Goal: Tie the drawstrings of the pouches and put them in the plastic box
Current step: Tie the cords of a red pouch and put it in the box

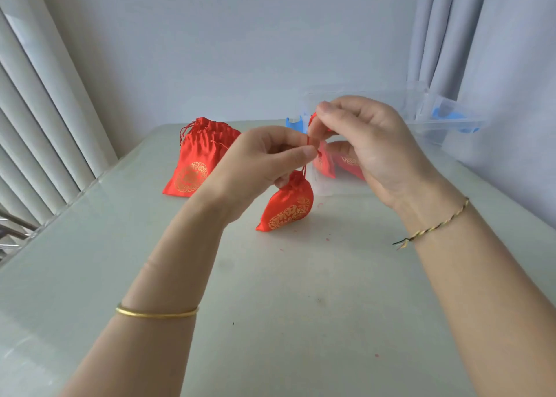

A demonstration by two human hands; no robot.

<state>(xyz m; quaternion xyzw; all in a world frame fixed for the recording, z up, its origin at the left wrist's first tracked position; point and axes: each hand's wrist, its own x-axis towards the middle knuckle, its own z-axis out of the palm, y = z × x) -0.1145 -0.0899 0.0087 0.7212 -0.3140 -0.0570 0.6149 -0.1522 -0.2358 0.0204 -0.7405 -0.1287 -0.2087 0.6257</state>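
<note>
Left hand [264,159] and right hand [361,138] pinch the drawstring [308,144]; the pouch [288,205] hangs neck-up, tilted.

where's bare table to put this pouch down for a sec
Bare table spreads wide between the forearms, in front of the hanging pouch. Another free strip runs along the left edge, nearer than the pouch pile. Crowded: the far right, where the plastic box sits with pouches inside.
</note>
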